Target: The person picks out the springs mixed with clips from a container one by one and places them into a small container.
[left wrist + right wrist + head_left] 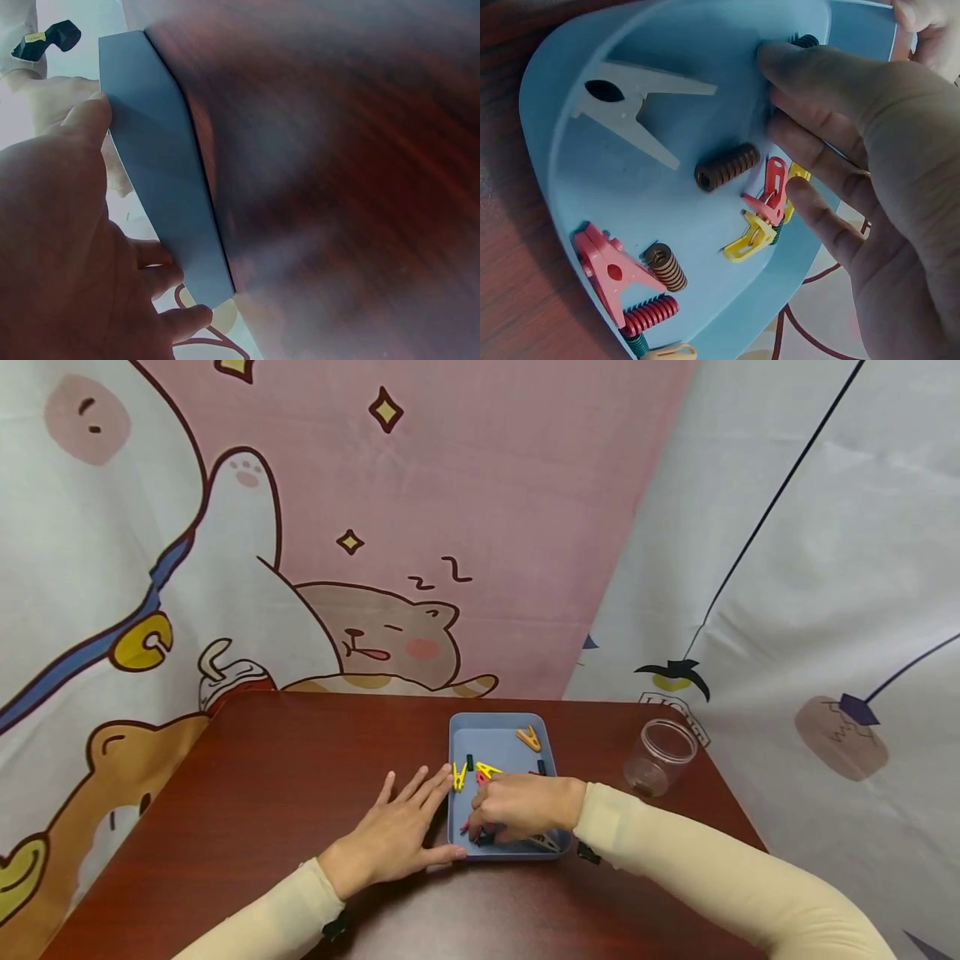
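Right hand (525, 806) is down in the near end of the blue tray (498, 739), fingers loosely curled over the dark green spring (804, 40) by its fingertips, gripping nothing yet; left hand (397, 839) lies flat, bracing the tray's left wall

tray (459, 735) sits on the counter (285, 777), toward its middle-right. jar (660, 757) stands on the counter to the right of the tray, apart from it. left hand (397, 839) lies flat on the counter against the tray's left wall, thumb at the near corner. right hand (521, 806) is inside the tray at its near end. pegs (634, 112) and springs (726, 166) lie loose in the tray; one peg (529, 738) lies at the far end.
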The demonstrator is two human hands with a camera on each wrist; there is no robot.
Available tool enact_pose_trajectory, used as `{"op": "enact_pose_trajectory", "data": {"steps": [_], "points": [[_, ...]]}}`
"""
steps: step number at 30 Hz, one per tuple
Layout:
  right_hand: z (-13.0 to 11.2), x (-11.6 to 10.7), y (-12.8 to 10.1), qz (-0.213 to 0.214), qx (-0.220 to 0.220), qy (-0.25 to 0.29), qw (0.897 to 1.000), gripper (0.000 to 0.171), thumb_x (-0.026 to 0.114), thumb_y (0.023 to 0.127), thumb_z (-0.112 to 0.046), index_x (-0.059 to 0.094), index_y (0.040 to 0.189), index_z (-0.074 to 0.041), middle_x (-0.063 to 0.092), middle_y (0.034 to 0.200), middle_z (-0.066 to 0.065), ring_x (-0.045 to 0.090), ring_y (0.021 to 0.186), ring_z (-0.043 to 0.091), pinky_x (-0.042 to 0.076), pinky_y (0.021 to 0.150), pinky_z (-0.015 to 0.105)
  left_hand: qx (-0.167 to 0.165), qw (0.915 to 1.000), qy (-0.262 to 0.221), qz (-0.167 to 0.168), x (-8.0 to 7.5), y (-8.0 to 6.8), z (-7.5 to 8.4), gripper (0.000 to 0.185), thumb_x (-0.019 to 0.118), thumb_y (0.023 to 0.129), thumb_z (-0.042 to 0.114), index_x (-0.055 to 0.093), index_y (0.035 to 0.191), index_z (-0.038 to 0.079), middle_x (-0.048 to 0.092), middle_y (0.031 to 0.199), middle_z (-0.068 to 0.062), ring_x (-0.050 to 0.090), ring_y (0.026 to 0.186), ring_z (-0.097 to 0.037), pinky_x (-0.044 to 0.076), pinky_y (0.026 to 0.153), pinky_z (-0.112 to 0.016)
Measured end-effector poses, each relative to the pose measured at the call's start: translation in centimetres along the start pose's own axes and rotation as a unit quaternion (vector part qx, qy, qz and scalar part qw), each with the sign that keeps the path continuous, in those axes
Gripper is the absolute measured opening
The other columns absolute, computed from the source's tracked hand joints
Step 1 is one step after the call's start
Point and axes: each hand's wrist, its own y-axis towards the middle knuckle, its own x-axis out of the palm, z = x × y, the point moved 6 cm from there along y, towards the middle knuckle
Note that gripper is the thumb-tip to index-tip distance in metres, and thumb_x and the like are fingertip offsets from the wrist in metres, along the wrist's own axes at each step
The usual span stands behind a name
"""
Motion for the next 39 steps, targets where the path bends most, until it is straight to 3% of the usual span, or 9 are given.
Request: {"op": "enact_pose_trajectory", "data": {"steps": [5, 13, 20, 27, 39], "points": [[0.4, 0.2, 0.0, 0.000, 0.012, -0.001, 1.000, 0.037, 0.097, 0.100, -0.025, 0.087, 0.135, -0.029, 0.084, 0.116, -0.014, 0.071, 0.095, -0.008, 0.062, 0.091, 0.014, -0.002, 1.0000, 0.002, -0.004, -0.1, 0.0, -0.1, 0.111, 0.062, 0.107, 0.084, 0.026, 0.188, 0.017, 0.019, 0.198, -0.002, 0.026, 0.182, -0.043, 0.018, 0.141, -0.084], [0.9, -0.7, -0.8, 0.026, 0.032, 0.015, 0.999, 0.042, 0.092, 0.103, -0.023, 0.082, 0.142, -0.031, 0.080, 0.113, -0.011, 0.066, 0.094, -0.003, 0.063, 0.094, 0.024, -0.002, 0.9999, 0.013, -0.004, -0.4, 0.2, 0.0, 0.111, 0.063, 0.107, 0.084, 0.027, 0.188, 0.017, 0.019, 0.198, -0.002, 0.026, 0.182, -0.043, 0.018, 0.141, -0.083], [1.0, -1.5, -2.1, 0.062, 0.026, 0.014, 0.998, 0.030, 0.091, 0.103, -0.025, 0.086, 0.132, -0.031, 0.078, 0.108, -0.009, 0.067, 0.095, 0.002, 0.063, 0.098, 0.031, -0.003, 1.0000, 0.007, -0.003, -0.3, 0.2, 0.1, 0.112, 0.063, 0.106, 0.083, 0.026, 0.188, 0.017, 0.021, 0.198, -0.002, 0.027, 0.182, -0.044, 0.018, 0.141, -0.084], [1.3, -1.7, -3.2, 0.083, 0.069, 0.026, 0.994, 0.030, 0.091, 0.104, -0.030, 0.084, 0.132, -0.025, 0.081, 0.112, -0.011, 0.072, 0.109, 0.005, 0.062, 0.107, 0.038, -0.006, 0.9999, 0.006, -0.006, -0.3, 0.2, 0.2, 0.112, 0.064, 0.106, 0.084, 0.026, 0.188, 0.017, 0.020, 0.198, -0.002, 0.027, 0.182, -0.044, 0.018, 0.141, -0.083], [1.3, -2.9, -5.3, 0.174, 0.109, -0.014, 0.979, 0.032, 0.090, 0.103, -0.046, 0.085, 0.126, -0.024, 0.082, 0.123, -0.010, 0.076, 0.117, 0.010, 0.063, 0.116, 0.046, -0.005, 1.0000, 0.004, -0.002, -0.2, -0.1, 0.2, 0.113, 0.064, 0.106, 0.085, 0.026, 0.188, 0.017, 0.021, 0.198, -0.003, 0.028, 0.181, -0.045, 0.019, 0.140, -0.084]]}}
